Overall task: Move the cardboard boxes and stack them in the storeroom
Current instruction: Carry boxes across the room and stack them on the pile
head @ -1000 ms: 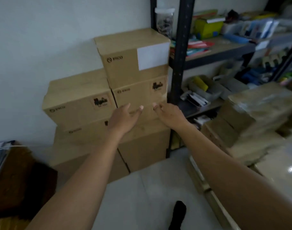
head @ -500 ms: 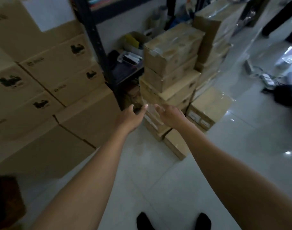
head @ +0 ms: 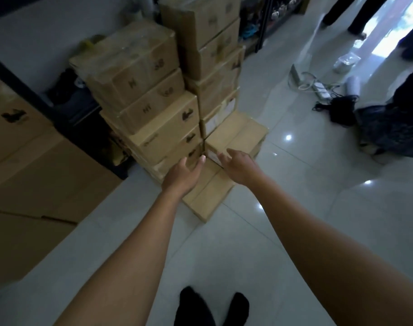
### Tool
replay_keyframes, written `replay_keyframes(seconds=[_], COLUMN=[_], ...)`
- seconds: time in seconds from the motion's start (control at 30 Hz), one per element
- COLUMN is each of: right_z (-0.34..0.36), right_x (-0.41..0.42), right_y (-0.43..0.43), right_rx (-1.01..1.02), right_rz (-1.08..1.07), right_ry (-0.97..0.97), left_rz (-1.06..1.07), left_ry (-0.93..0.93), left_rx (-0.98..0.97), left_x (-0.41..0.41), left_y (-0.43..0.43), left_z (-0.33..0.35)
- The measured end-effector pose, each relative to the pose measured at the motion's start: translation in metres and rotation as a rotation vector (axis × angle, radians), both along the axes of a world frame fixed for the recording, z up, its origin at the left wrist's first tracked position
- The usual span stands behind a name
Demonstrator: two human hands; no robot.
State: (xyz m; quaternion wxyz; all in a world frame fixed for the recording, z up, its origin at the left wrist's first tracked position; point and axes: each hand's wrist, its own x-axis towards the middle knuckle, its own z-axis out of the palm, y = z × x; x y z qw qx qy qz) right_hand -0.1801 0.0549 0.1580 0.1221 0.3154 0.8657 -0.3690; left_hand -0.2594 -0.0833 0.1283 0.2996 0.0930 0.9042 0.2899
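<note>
Evidently mid-task, the left hand (head: 181,176) and right hand (head: 239,164) hung empty, fingers relaxed, just before the cardboard boxes (head: 158,107) piled far centre on the floor (head: 294,208), none lifted yet, larger cartons (head: 48,175) stacked left.

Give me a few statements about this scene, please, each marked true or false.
1. The left hand and the right hand both hold nothing. True.
2. The low cardboard box nearest the hands lies on the tiled floor. True.
3. The power strip sits on a box stack. False: it lies on the floor.
4. The shorter box stack and the taller box stack stand far apart. False: they stand side by side.
</note>
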Motion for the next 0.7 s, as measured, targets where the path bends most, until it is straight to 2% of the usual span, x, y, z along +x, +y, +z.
replay_keyframes(seconds=[0.17,0.37,0.7], right_z=[-0.024,-0.068,-0.210], right_x=[-0.011,-0.077,-0.178], right_y=[0.077,0.171,0.325], right_rx=[0.031,0.042,0.085], right_rz=[0.023,0.050,0.110], right_ry=[-0.061,-0.087,-0.113], left_rz=[0.028,0.098,0.363], left_ry=[-0.079,-0.103,-0.163], left_rx=[0.000,0.034,0.003], left_x=[-0.006,-0.062,-0.143], left_y=[0.065,0.150,0.254], left_z=[-0.031,-0.075,-0.210])
